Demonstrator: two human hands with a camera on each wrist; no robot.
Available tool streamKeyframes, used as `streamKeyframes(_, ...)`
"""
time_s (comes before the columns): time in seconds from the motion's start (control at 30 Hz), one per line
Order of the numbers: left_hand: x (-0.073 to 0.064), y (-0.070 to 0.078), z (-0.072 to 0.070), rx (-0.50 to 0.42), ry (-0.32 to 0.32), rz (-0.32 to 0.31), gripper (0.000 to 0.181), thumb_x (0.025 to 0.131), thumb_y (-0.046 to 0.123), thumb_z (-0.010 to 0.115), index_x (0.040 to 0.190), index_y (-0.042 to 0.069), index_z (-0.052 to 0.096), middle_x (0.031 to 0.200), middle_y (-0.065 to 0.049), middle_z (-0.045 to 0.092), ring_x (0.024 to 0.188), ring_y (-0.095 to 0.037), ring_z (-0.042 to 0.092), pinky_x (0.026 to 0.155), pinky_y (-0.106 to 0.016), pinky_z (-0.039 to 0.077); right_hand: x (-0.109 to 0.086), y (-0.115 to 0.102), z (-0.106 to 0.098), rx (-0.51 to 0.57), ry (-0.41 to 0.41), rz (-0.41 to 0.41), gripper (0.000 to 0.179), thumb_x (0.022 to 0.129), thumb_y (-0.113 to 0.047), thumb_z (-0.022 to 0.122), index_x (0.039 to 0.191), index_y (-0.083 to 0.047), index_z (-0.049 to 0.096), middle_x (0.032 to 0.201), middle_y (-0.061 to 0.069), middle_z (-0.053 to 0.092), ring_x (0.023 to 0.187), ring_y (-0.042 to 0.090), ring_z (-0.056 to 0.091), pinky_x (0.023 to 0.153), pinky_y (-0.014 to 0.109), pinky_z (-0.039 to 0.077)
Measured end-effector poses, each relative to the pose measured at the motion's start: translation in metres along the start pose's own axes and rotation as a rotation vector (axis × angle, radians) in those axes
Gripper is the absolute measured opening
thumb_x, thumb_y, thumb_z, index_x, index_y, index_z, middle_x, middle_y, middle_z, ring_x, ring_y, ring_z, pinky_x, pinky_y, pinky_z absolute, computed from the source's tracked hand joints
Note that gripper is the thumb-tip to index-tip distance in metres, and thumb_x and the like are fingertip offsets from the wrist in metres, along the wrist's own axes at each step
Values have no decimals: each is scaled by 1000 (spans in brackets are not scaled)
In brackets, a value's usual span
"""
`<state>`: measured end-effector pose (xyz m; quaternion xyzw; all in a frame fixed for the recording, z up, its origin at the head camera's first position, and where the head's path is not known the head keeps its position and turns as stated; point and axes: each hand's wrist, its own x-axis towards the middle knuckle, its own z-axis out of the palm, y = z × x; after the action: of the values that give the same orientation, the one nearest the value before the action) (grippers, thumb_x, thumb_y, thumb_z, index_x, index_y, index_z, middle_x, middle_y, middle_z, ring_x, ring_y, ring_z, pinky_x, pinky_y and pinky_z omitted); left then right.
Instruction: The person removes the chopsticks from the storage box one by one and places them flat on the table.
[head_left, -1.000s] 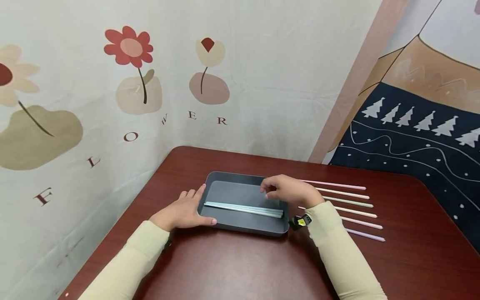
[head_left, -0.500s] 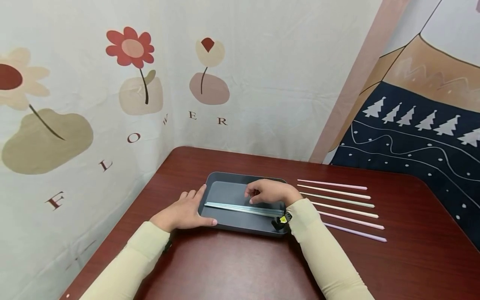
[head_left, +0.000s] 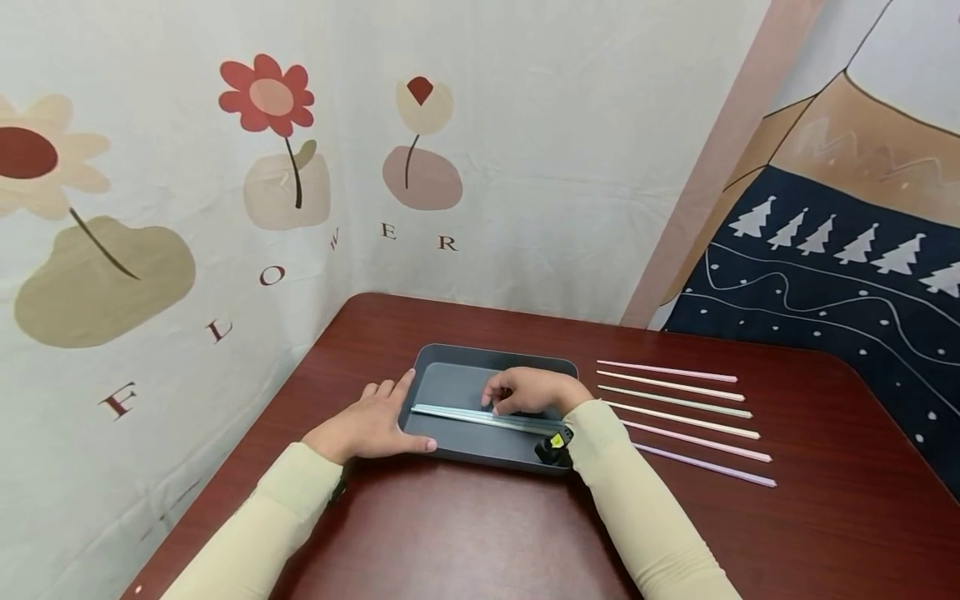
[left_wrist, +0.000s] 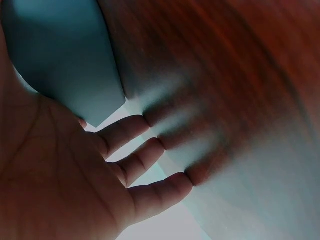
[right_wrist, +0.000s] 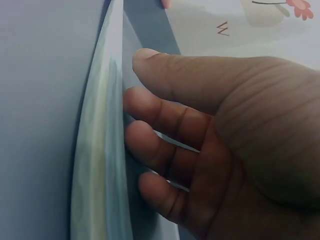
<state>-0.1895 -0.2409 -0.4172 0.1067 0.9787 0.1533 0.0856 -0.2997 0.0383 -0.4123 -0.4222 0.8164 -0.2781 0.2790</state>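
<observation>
One reddish-brown counter (head_left: 465, 533) is filling the lower part of my remote head view. One grey tray (head_left: 457, 383) is sitting on it. One left hand (head_left: 367, 423), fingers released and outstretched, is resting against the tray's left end. One right hand (head_left: 534, 390), fingers loosely bent, apparently grasping nothing, is hanging at one pale bluish stick bundle (head_left: 457, 413) lying lengthwise inside; I cannot tell contact. Six pastel sticks (head_left: 690, 422) are lying spaced apart, right of the tray.

Left forearm (head_left: 258, 521) angled inward; left hand (head_left: 365, 427) back upward, fingers straight, thumb spread wide. Right forearm (head_left: 648, 512) reaching forward, right hand (head_left: 531, 390) bent leftward at wrist, fingers loosely curved, grasping nothing.
</observation>
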Motion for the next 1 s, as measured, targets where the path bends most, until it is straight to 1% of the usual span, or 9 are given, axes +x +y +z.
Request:
streamKeyframes(0.23, 3, 0, 0, 6, 12, 6, 134, 66, 84, 65, 158, 2, 12, 143, -22, 41, 126, -40, 37, 95, -48, 45, 2, 4, 0, 4, 5, 19, 16, 96, -4, 63, 105, -17, 70, 84, -1, 59, 74, 12, 50, 70, 28, 43)
streamKeyframes(0.47, 2, -2, 1, 4, 19, 17, 135, 66, 85, 65, 158, 1, 13, 141, -22, 42, 126, -41, 37, 97, -49, 43, 6, 5, 4, -13, 11, 29, 17, 97, -5, 62, 100, -19, 70, 80, -2, 57, 71, 11, 49, 67, 27, 42)
streamKeyframes(0.63, 4, -3, 2, -5, 19, 19, 135, 65, 85, 64, 158, 2, 13, 139, -22, 43, 124, -41, 38, 96, -49, 44, 5, 4, 5, -40, 36, 22, 16, 97, -4, 61, 99, -18, 71, 78, -3, 56, 70, 10, 49, 67, 27, 42)
streamKeyframes(0.8, 5, -4, 2, -8, 16, 22, 135, 66, 85, 64, 158, 1, 13, 140, -23, 42, 124, -41, 38, 96, -49, 43, 5, 5, 6, -93, 76, 34, 16, 98, -6, 60, 99, -19, 70, 79, -4, 57, 70, 9, 49, 70, 28, 43)
streamKeyframes(1.0, 6, -5, 2, -13, 22, 27, 134, 66, 84, 65, 158, 1, 14, 139, -22, 43, 123, -40, 39, 94, -50, 44, 7, 5, 6, -101, 107, 44, 14, 99, -9, 60, 100, -19, 70, 82, -3, 58, 72, 11, 50, 71, 30, 44)
